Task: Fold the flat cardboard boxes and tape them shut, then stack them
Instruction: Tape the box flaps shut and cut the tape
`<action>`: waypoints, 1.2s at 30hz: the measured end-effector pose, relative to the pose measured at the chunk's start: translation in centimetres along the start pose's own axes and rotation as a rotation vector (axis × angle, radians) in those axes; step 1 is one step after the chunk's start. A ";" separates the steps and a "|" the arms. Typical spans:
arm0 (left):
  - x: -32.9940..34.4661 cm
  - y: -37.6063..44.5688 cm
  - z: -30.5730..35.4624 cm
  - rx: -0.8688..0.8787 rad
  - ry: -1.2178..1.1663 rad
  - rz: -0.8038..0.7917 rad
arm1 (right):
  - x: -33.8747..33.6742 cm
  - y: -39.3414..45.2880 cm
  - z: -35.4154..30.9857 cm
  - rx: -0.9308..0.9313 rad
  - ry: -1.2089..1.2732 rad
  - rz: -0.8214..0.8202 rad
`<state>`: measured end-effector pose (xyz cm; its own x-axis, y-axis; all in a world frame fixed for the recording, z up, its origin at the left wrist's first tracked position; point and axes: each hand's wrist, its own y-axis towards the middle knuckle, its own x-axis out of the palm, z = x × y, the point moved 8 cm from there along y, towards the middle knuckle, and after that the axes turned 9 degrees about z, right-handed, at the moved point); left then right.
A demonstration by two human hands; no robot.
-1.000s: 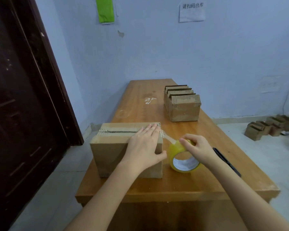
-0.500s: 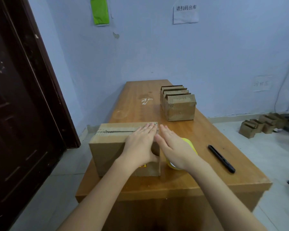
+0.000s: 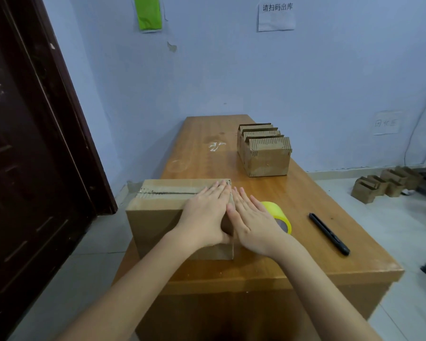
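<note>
Room: pale blue wall (image 3: 231, 70) behind a long wooden table (image 3: 305, 242).
Door (image 3: 22, 168): dark brown, left of the cardboard box, beyond the table's edge.
Cardboard box (image 3: 158, 217): folded, on the table's near left part; taped seam runs across its top.
Left hand (image 3: 204, 217): fingers straight, palm pressing flat on the cardboard box's top right end.
Right hand (image 3: 253, 222): fingers straight and spread, flat against the cardboard box's right side, holding nothing.
Tape roll (image 3: 279, 216): yellow, just right of the cardboard box, partly behind the right hand.
Flat boxes (image 3: 263, 148): bundle standing on edge, far right of the cardboard box.
Pen (image 3: 328, 233): black, well right of the cardboard box.
</note>
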<state>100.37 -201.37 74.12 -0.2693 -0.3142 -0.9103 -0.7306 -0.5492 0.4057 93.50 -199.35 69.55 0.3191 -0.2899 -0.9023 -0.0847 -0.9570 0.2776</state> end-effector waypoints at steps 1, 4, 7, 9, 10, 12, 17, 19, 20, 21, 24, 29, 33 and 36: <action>0.0 0.0 0.0 -0.004 -0.004 -0.013 | 0.1 0.0 -0.1 0.000 -0.010 -0.019; -0.3 -0.1 -0.3 0.001 -0.012 -0.034 | -0.3 0.3 -0.5 0.012 0.024 0.009; -0.3 -0.1 -0.3 0.033 -0.006 -0.059 | -2.1 -0.2 -0.5 0.009 0.249 0.122; -0.3 -0.2 -0.1 0.036 -0.015 -0.068 | -3.7 -0.9 0.3 0.065 0.475 0.225; -0.4 -0.3 0.1 0.038 -0.019 -0.062 | -4.7 -1.2 1.2 0.109 0.535 0.292; -0.6 -0.4 0.4 0.044 -0.016 -0.055 | -6.8 -2.0 4.2 0.209 0.458 0.458; -0.7 -0.2 0.5 0.019 -0.026 -0.059 | -7.6 -4.0 14.3 0.556 -0.270 0.331; -0.6 -0.1 0.7 0.023 -0.011 -0.081 | -5.7 -5.3 16.9 0.675 -0.461 0.082; -0.5 -0.1 0.8 0.023 -0.010 -0.101 | -4.9 -5.9 17.5 0.711 -0.504 0.004; -0.5 -0.1 0.7 0.013 -0.021 -0.122 | -4.3 -6.2 17.7 0.721 -0.534 -0.030; -0.8 0.0 0.7 -0.034 -0.094 -0.137 | -3.8 -6.3 17.6 0.691 -0.553 0.031; -1.5 0.0 0.3 -0.105 -0.234 -0.124 | -4.5 -6.2 17.6 0.742 -0.170 0.203; -1.2 0.3 -0.6 -0.141 -0.221 -0.192 | -6.7 -4.9 14.5 0.658 0.279 0.329; -1.5 0.7 -0.7 -0.096 -0.176 -0.224 | -8.0 -3.9 9.7 0.534 0.524 0.231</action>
<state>100.69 -201.84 75.82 -0.2188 -0.0428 -0.9748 -0.7239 -0.6628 0.1916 82.12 -193.39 72.45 0.6305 -0.5663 -0.5309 -0.6036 -0.7877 0.1233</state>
